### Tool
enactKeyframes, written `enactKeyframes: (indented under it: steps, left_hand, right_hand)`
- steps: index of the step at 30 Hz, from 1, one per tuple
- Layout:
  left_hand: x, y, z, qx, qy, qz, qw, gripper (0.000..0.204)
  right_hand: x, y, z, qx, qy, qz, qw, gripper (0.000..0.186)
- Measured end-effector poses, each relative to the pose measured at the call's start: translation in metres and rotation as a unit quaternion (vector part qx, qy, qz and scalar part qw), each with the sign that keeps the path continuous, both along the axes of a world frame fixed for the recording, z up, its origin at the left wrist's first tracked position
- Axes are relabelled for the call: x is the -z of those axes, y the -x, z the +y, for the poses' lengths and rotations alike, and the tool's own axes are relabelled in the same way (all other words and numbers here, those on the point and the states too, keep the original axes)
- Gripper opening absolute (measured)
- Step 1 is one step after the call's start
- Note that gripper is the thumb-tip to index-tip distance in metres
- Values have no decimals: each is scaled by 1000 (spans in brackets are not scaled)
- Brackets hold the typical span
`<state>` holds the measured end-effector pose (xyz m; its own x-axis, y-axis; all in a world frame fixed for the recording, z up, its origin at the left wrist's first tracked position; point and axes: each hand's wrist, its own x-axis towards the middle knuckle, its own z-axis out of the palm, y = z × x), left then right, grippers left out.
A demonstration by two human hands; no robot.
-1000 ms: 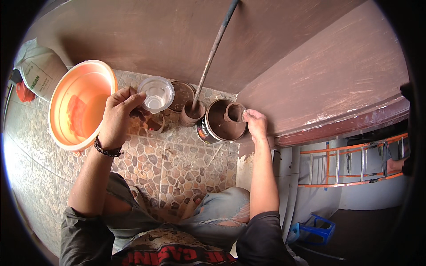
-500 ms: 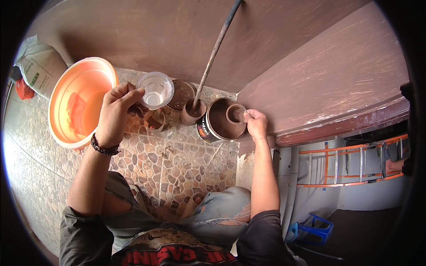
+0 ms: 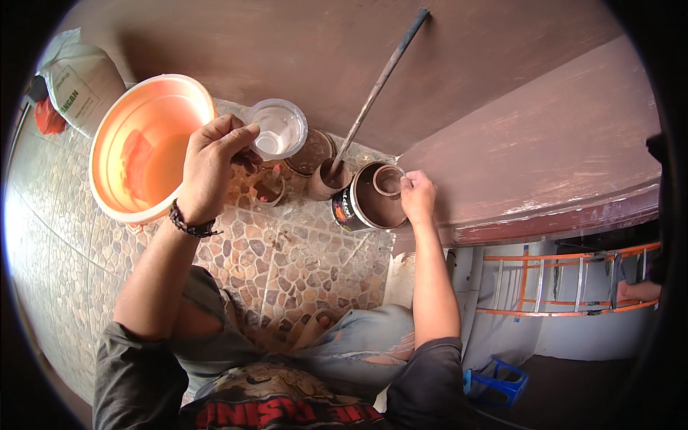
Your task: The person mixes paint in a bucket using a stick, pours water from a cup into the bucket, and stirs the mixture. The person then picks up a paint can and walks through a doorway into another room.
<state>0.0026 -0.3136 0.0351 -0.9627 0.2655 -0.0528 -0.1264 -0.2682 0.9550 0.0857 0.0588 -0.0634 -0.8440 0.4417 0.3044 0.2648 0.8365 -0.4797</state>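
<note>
Between the thumb and fingers of my left hand (image 3: 221, 161) is the rim of a clear plastic cup (image 3: 276, 130), its mouth facing up. My right hand (image 3: 418, 195) pinches the rim of a small brown-coated cup (image 3: 388, 180) over the mouth of a dark paint can (image 3: 348, 209). Brown paint (image 3: 378, 206) lies inside that can; whether the cup touches it I cannot tell. Just left of the can stands a brown-smeared pot (image 3: 328, 183) with a long pole (image 3: 380, 86) leaning out of it against the wall.
A large orange basin (image 3: 107, 183) stands left of my left hand. Behind the cups are a round brown lid (image 3: 313, 153) and a small stained container (image 3: 271, 190). White sacks (image 3: 82, 89) sit far left. At right are an orange ladder (image 3: 552, 312), a blue stool (image 3: 505, 385) and another person's foot (image 3: 638, 291).
The view has shifted, so most things sit a little further right. Both hands keep their hold on their cups, and the right one stays over the paint can.
</note>
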Motion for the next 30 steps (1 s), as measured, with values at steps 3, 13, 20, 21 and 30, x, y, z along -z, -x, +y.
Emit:
enactKeyframes:
  steps: [3,13,20,21,30]
  left_hand:
    - [1,0,-3,-8,-9,3,1000,22]
    - [3,3,-17,-31,9,23,999,24]
    - [2,7,-24,-27,6,18,999,22]
    - [2,7,-24,-27,2,15,1000,22]
    - [-2,7,-26,-34,14,23,999,22]
  right_hand:
    - [1,13,-14,-12,-20,-20,1000,11]
    - [1,50,-59,-53,-143,-112,982,15]
    - [-3,63,-71,-89,-210,-126,965,15]
    - [-3,65,-72,-85,-208,-134,965,14]
    - [-9,68,-78,-90,-269,-150,947,15]
